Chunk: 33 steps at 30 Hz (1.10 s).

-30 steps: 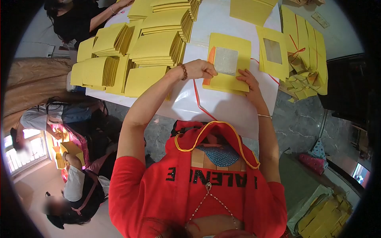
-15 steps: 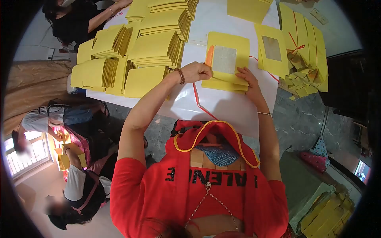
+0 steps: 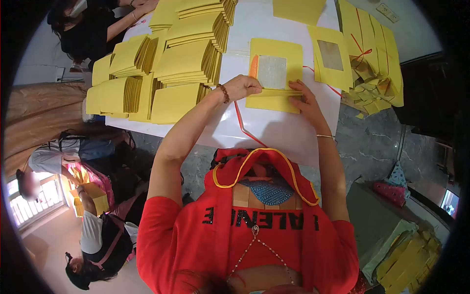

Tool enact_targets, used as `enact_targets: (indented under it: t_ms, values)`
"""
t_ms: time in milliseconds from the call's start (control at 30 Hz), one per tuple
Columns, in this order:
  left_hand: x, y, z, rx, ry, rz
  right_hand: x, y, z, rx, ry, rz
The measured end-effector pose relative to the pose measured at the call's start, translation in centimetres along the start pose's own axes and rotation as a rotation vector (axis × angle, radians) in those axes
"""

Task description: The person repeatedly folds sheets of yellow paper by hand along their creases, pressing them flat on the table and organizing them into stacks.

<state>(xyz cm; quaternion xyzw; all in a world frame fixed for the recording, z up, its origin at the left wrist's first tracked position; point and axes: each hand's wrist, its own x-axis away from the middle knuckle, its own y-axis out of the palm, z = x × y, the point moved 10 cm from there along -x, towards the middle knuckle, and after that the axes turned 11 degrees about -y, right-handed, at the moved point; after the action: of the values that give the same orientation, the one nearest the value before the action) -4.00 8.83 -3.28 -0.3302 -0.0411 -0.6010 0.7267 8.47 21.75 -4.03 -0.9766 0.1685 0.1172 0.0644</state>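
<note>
A yellow paper sheet (image 3: 293,63) lies on the white-covered table, with a grey rectangular window (image 3: 272,72) and an orange strip (image 3: 253,65) along the window's left side. Across its lower part runs a raised fold (image 3: 276,92). My left hand (image 3: 243,88), a beaded bracelet at its wrist, is closed with fingertips pinching the left end of the fold. At the right end, my right hand (image 3: 305,100) has its thumb and fingers closed around the folded paper. A red ribbon (image 3: 240,120) passes below my left wrist.
Stacks of yellow folded paper (image 3: 188,61) fill the table's left side. Another windowed yellow sheet (image 3: 333,56) lies to the right, beside a ribbon-tied yellow bundle (image 3: 372,49). A person in black (image 3: 83,29) is at the far left corner; other people are at lower left.
The lower part of the sheet has been bent up into a narrower raised fold, and my right fingers have closed in around its right end. The whole view has shifted slightly.
</note>
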Motion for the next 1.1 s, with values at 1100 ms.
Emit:
enact_targets:
  t_ms: [1100]
  values:
    - [-1.4, 0.6, -0.3, -0.007, -0.050, -0.209, 0.3, -0.1, 1.1, 0.017, 0.064, 0.027]
